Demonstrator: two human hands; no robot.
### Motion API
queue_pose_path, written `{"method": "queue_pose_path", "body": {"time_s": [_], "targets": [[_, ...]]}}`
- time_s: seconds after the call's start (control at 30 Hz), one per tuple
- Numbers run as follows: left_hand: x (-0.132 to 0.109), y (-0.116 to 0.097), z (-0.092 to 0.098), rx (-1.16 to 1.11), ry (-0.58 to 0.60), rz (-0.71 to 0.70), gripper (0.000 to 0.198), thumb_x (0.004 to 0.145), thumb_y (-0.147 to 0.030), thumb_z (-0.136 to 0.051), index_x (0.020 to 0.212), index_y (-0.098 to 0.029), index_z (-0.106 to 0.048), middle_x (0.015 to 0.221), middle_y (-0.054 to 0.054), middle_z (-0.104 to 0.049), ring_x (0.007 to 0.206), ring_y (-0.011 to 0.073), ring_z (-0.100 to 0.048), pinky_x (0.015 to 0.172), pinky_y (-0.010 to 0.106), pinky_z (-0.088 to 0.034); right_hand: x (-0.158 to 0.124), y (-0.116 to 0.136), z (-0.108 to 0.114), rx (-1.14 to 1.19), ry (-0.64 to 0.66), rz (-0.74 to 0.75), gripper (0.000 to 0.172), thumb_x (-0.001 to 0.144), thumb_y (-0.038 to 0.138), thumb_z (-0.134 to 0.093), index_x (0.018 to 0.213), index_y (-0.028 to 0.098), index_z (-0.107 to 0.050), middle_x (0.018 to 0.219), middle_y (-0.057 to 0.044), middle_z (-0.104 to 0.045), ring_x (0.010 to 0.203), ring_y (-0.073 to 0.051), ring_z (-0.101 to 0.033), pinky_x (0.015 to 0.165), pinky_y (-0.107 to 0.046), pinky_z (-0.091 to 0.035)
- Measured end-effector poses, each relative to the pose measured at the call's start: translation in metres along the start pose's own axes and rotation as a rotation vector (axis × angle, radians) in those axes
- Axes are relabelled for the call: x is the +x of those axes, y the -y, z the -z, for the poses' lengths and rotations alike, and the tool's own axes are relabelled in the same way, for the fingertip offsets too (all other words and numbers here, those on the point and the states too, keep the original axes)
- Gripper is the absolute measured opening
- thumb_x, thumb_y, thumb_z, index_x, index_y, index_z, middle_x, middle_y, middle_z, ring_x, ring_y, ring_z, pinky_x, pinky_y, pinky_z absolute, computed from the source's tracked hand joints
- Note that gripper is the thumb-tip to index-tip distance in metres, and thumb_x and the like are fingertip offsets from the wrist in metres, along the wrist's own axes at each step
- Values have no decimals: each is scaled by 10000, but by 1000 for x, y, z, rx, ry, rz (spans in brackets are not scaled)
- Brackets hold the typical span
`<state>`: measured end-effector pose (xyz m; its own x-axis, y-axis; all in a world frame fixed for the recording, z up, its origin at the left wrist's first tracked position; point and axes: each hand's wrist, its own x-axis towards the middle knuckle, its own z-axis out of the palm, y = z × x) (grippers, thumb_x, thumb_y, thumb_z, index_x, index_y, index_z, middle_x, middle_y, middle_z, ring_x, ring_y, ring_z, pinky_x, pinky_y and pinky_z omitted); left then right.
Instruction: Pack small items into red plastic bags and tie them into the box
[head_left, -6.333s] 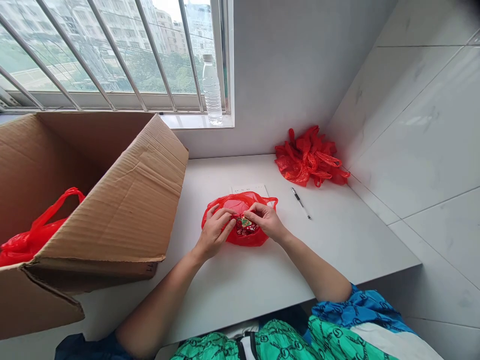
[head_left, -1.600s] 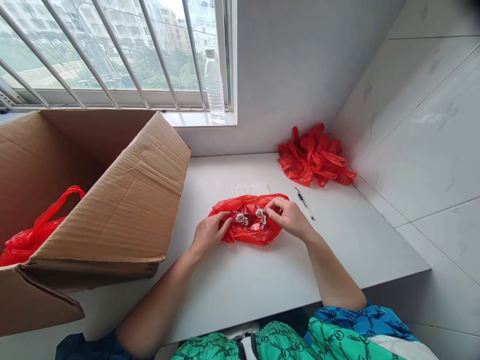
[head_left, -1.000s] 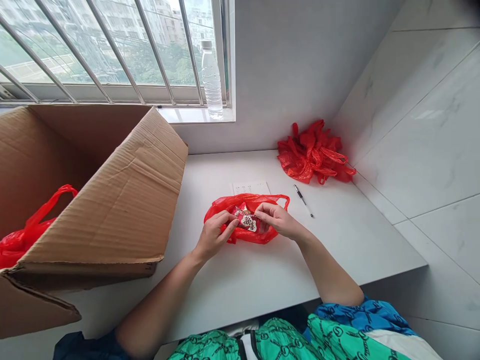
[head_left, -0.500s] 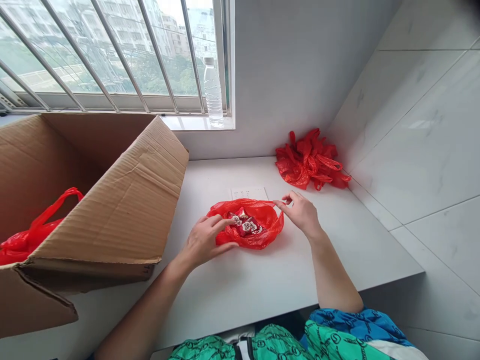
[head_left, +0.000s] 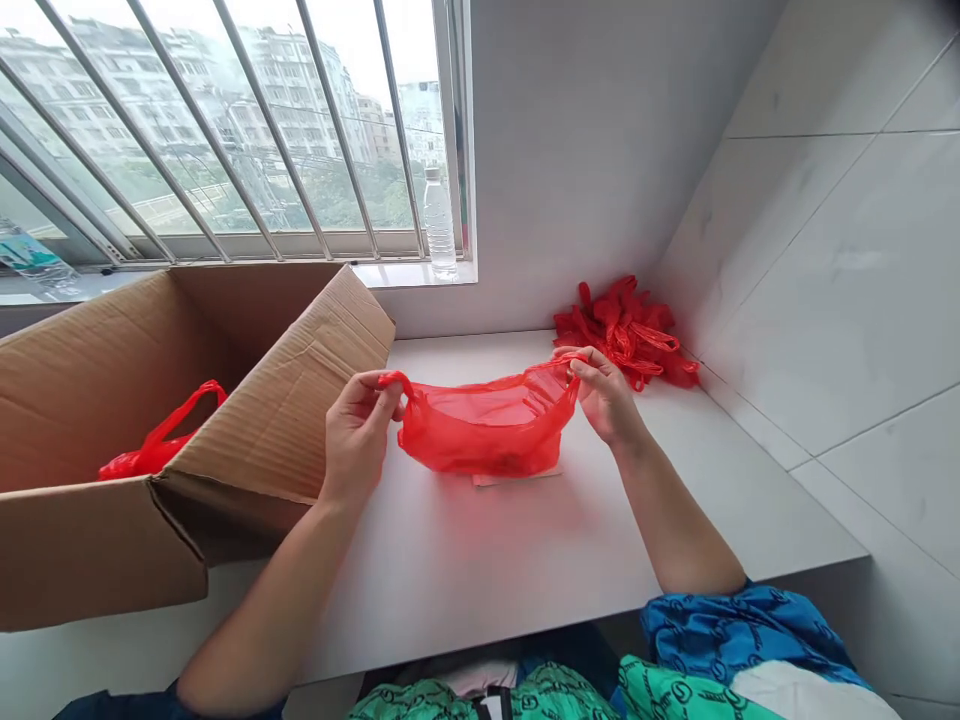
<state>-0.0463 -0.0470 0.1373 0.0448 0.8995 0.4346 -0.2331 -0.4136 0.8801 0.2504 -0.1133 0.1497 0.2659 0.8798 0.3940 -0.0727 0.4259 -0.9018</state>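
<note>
Stretched between my two hands is a red plastic bag (head_left: 484, 440), its handles pulled apart to the sides. My left hand (head_left: 356, 430) is closed on the left handle, thumb against fingers. At the other end, my right hand (head_left: 600, 390) pinches the right handle. The bag hangs just above the table, and its front wall hides the contents, which show only as a dark patch at the bottom. Partly under the bag lies a pale paper card (head_left: 517, 479) on the white table.
At the left stands an open cardboard box (head_left: 285, 390) holding a tied red bag (head_left: 150, 455). A pile of red plastic bags (head_left: 626, 325) lies by the tiled wall. Water bottles stand on the window sill, one clear bottle (head_left: 440, 225) near the box. The table (head_left: 480, 590) ends in front of me.
Both hands have taken hold of the bag's handles and raised it off the table, spreading it sideways. The red sweet packets inside have gone out of sight. The view has tilted up.
</note>
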Motion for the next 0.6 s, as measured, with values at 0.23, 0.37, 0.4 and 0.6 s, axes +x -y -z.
{"method": "queue_pose_path", "body": {"time_s": [0.23, 0.37, 0.4, 0.6], "targets": [[26, -20, -33, -186, -38, -89, 199, 841, -390, -725, 961, -235, -693, 920, 13, -615, 811, 112, -560, 786, 224, -501, 20, 24, -42, -21, 21, 213, 343, 861, 499, -632, 1122, 291, -556, 1267, -51, -600, 1133, -228, -610, 942, -409, -521], [20, -24, -49, -62, 190, -33, 270, 877, -424, -671, 1026, -201, -699, 936, 47, -656, 850, 156, -597, 801, 271, -514, 8, 12, -67, -292, 242, 147, 666, 786, 524, -741, 1347, 329, -440, 1357, -79, -527, 968, -211, -636, 828, -391, -549], [18, -24, -52, -16, 286, -25, 284, 894, -427, -647, 1042, -191, -703, 943, 57, -664, 859, 166, -607, 801, 281, -516, 5, 7, -73, -356, 278, 144, 653, 782, 511, -755, 1338, 325, -467, 1332, -75, -536, 973, -210, -622, 825, -382, -544], [0, 2, -65, 231, 284, -299, 444, 915, -380, -626, 1333, -256, -546, 1305, 99, -550, 1158, 220, -566, 1006, 372, -464, 7, -16, -86, -364, 204, 168, 300, 950, 479, -528, 1030, 250, -705, 1091, -52, -566, 904, -173, -569, 756, -308, -520]]}}
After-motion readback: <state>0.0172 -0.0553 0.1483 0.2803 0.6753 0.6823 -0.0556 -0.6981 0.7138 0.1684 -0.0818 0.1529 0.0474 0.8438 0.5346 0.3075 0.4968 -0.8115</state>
